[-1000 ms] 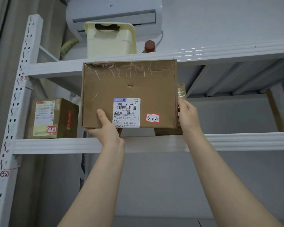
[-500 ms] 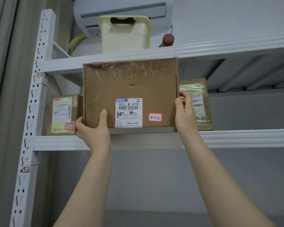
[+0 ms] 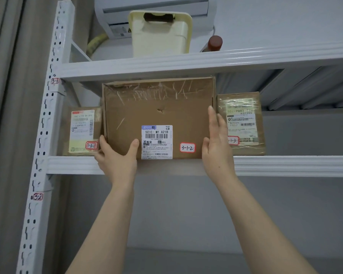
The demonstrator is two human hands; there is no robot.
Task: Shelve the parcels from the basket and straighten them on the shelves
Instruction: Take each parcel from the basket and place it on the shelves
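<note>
The box (image 3: 158,111), tagged 3-1-2, stands on its long edge on the shelf (image 3: 285,165) with its label facing out. Its long axis runs left to right along the rim. It sits between the left parcel (image 3: 80,131) and the right parcel (image 3: 244,123), close to both, and its lower edge is at the front lip.

The box lies straight ahead of both grips and just above them, one at each lower corner, so neither is nearer. The left grip (image 3: 117,155) grasps the lower left corner: the thumb (image 3: 134,144) lies on the front face and the fingers wrap round the left edge, in the narrow gap beside the left parcel. The right grip (image 3: 216,147) is released, its straight fingers pointing up along the right edge, between the box and the right parcel. Whether the palm presses the side cannot be told.

The box seems placed but not yet settled. The coming move is probably a push straight back, keeping it square to the rim and off both neighbours.
</note>
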